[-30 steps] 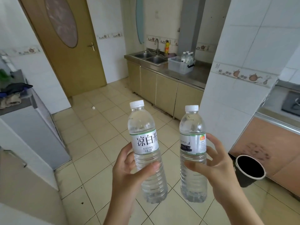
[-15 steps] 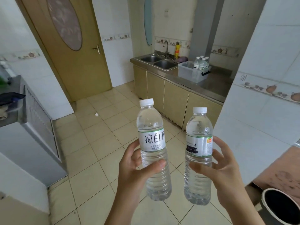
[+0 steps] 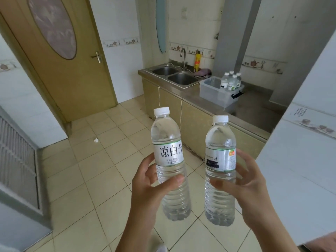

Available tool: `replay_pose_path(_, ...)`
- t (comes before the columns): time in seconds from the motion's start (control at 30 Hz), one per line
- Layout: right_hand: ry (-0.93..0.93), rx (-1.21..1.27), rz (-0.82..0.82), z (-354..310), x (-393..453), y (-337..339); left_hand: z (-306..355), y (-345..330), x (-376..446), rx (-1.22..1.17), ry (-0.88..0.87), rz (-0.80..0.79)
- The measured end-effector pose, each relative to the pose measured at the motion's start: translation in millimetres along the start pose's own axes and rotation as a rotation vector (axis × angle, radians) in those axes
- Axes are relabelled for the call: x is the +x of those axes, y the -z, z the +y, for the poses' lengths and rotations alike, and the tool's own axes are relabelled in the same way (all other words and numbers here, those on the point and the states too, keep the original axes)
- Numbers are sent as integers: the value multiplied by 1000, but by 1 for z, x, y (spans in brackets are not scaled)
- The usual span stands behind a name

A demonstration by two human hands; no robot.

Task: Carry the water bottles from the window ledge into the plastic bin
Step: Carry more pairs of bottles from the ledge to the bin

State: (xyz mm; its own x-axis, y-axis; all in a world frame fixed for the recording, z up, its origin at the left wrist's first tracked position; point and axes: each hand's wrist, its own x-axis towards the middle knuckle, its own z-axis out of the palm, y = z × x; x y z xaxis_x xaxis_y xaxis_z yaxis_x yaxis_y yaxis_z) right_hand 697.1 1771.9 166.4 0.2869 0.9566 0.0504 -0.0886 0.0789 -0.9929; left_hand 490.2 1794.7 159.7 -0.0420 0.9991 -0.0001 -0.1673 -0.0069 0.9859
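Note:
My left hand [image 3: 151,184] grips a clear water bottle [image 3: 168,140] with a white cap and a label in large dark characters. My right hand [image 3: 247,186] holds a second water bottle [image 3: 220,139] with a green-edged label. Both bottles are upright at chest height over the tiled floor. Ahead on the steel counter stands the translucent plastic bin [image 3: 212,93] with a black latch. Several bottles [image 3: 231,82] stand in its right end. The window ledge is out of view.
A double sink [image 3: 174,75] with a tap lies left of the bin. The cabinet run [image 3: 190,122] lines the right of the floor. A white tiled wall corner [image 3: 298,160] juts in at right. A wooden door [image 3: 69,66] is shut at the back left.
The view has moved forward and turned toward the counter; the bin and sink look nearer. The black cup at lower right has left the view. Both hands keep their grip on the bottles.

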Motion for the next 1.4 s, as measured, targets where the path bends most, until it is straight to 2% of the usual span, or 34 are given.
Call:
replay_pose_path(0.37,-2,27,200,14,190,-58,0,-15,241,48,16,-209)
replay_pose_path(0.57,7,61,274,20,278,-69,-7,-40,339,72,53,-274)
replay_pose_path(0.8,19,65,260,37,388,-49,-27,-89,437,91,85,-295)
replay_pose_path(1.1,-28,60,242,53,561,2,-47,-198,581,45,79,-312)
replay_pose_path(1.2,-42,-2,253,55,613,17,-53,-234,624,-1,108,-309)
replay_pose_path(1.4,-67,-35,335,53,709,32,-57,-290,712,54,120,-326)
